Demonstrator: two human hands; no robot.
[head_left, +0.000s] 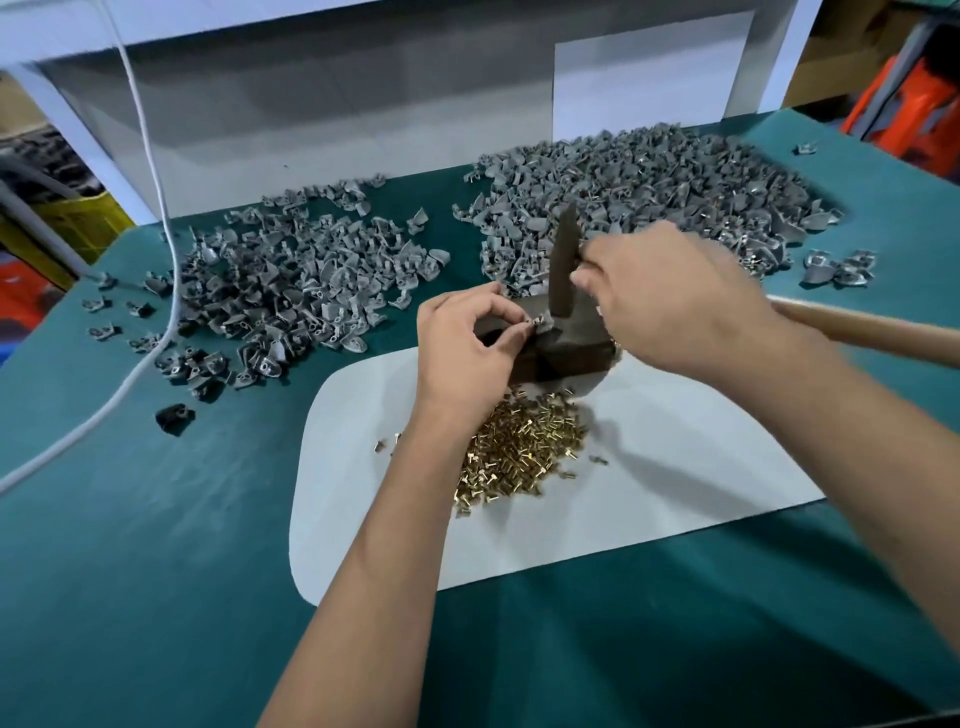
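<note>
The grip of the left hand (467, 343) was pinched, thumb and forefinger, on a small grey part (537, 323) held against the dark block (566, 353) near the middle of the table (156, 519).

The right hand (670, 296) curled its fingers at the block's upright dark post (563, 260); blur hid whether that grip pinched anything. To do this well, the part probably wanted seating flat and steady against the post's foot, fingertips kept low and clear. The part looked like dull cast metal, curved and shell-like with a small lug. Shiny brass rivets (519, 447) lay heaped on a smooth white sheet (675, 457) toward the near edge; matte grey parts spread in two piles (291, 291) toward the far edge of the green cloth.
</note>
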